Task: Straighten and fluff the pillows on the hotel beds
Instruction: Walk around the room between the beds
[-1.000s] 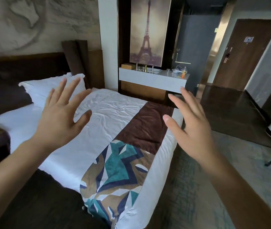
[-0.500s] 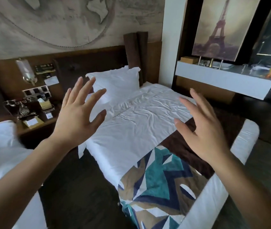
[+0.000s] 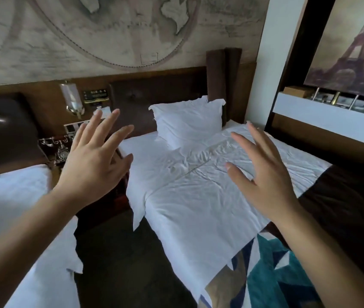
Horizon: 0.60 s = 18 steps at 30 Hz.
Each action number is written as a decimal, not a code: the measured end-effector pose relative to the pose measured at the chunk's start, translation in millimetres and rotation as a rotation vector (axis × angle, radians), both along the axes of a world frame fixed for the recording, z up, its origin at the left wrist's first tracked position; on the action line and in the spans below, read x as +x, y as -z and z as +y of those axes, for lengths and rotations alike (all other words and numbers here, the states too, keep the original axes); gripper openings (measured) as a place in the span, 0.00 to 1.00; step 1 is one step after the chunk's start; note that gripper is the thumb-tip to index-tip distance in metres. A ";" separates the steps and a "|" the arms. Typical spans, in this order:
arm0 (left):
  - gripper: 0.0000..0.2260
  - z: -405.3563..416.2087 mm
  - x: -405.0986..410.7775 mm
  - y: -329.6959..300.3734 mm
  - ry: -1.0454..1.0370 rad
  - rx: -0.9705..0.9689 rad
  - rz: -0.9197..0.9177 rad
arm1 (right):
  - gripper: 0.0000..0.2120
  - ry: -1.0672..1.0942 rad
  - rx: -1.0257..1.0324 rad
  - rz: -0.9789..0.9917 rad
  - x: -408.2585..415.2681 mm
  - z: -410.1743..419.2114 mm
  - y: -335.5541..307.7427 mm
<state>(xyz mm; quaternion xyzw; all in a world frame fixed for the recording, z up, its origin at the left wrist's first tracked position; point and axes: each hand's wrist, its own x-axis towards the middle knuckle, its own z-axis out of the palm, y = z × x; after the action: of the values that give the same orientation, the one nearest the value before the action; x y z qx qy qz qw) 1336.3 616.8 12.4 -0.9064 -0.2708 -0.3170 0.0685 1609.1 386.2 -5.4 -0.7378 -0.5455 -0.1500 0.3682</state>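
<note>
Map-papered wall and headboard (image 3: 167, 85) now fill your view: you've swung round to face the pillow (image 3: 190, 123), propped upright at the bed's (image 3: 198, 196) head. Left hand (image 3: 92, 165) and right hand (image 3: 265, 181) hover with fingers spread, holding nothing, well short of it.

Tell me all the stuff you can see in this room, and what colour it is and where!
pillow: one, white, propped at the head of the right bed
beds: two, white sheets; right bed in the middle, left bed at the left edge
bed runner: one, teal, navy and tan, across the right bed's foot
headboard: one, dark brown, behind the pillow
telephone: one, old-style, dark, between the beds
wall lamp: one, clear with brass, above the telephone
world map: one, beige, on the wall
Eiffel Tower picture: one, brownish, at the right
shelf: one, white, under the picture
left hand: open, raised, touching nothing
right hand: open, raised over the right bed
</note>
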 end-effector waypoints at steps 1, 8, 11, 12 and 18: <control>0.29 15.8 -6.4 -4.0 -0.016 -0.001 -0.003 | 0.29 -0.011 0.003 0.011 -3.7 19.2 -1.7; 0.30 91.1 -32.3 -14.6 -0.108 -0.019 0.001 | 0.30 -0.137 -0.003 0.015 -25.9 142.1 -19.2; 0.30 121.4 -38.7 -12.5 -0.137 0.000 -0.021 | 0.28 -0.195 0.028 0.015 -29.4 187.6 -19.1; 0.29 132.0 -40.2 -11.0 -0.149 0.005 -0.021 | 0.29 -0.212 0.029 0.014 -29.4 202.1 -17.2; 0.29 201.6 -40.9 -11.0 -0.238 0.065 -0.010 | 0.27 -0.327 0.064 0.005 -13.1 296.0 -17.9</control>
<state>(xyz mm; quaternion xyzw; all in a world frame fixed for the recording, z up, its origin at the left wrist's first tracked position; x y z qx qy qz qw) 1295.4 818.4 23.4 -0.8635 -0.3664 -0.3199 0.1335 1596.1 682.2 12.5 -0.6274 -0.6524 -0.1035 0.4124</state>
